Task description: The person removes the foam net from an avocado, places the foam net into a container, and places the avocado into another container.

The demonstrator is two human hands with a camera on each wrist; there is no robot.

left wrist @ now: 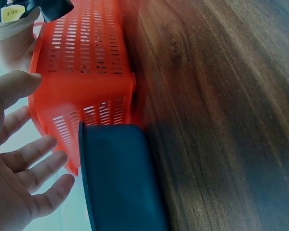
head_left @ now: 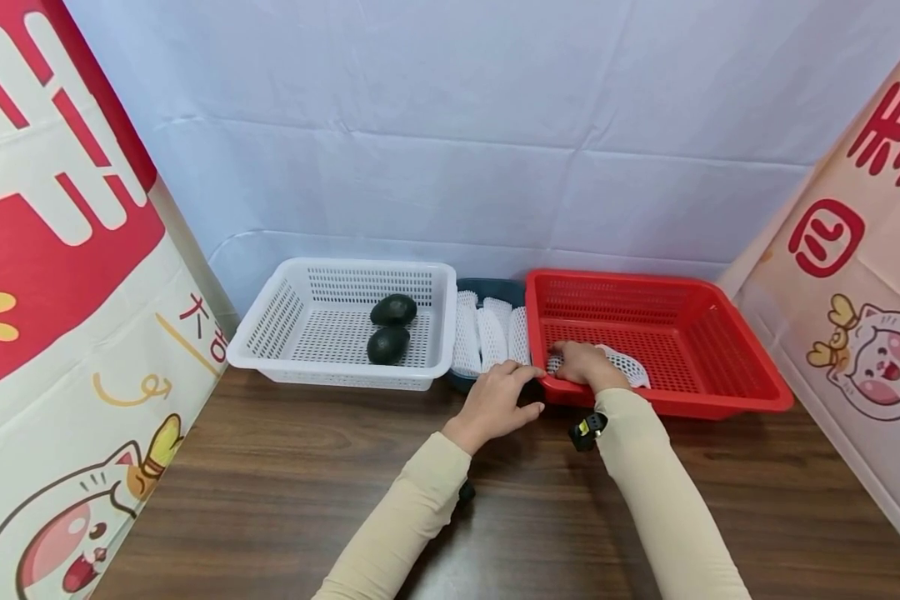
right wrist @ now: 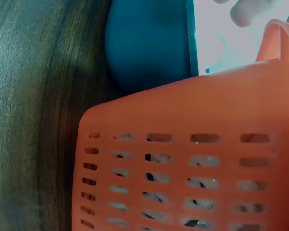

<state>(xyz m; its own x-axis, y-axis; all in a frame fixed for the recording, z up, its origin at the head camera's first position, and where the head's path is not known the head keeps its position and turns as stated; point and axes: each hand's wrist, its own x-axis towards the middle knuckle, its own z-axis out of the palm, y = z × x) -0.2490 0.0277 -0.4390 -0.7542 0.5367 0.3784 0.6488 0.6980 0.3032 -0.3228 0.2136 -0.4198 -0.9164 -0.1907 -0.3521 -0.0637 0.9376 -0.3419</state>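
Note:
My right hand [head_left: 583, 365] reaches over the front rim into the left end of the red basket [head_left: 720, 400]. Its thumb and fingers grip an avocado in a white foam net [head_left: 554, 363], mostly covered by the hand. Just right of it lies another white foam net [head_left: 626, 367] with dark showing through its mesh. At the basket's front left corner is my left hand [head_left: 495, 402], its fingers spread and relaxed with nothing held. The left wrist view shows that palm and its loosely extended fingers [left wrist: 36, 159] beside the blue-green container [left wrist: 120, 178].
Two bare avocados [head_left: 393, 310] lie in the white basket [head_left: 270, 364] on the left. Between the baskets, several white foam nets [head_left: 492, 337] stick up from the blue-green container. A pale cloth backdrop [head_left: 450, 183] hangs behind the wooden table [head_left: 285, 467], with printed cloths at both sides.

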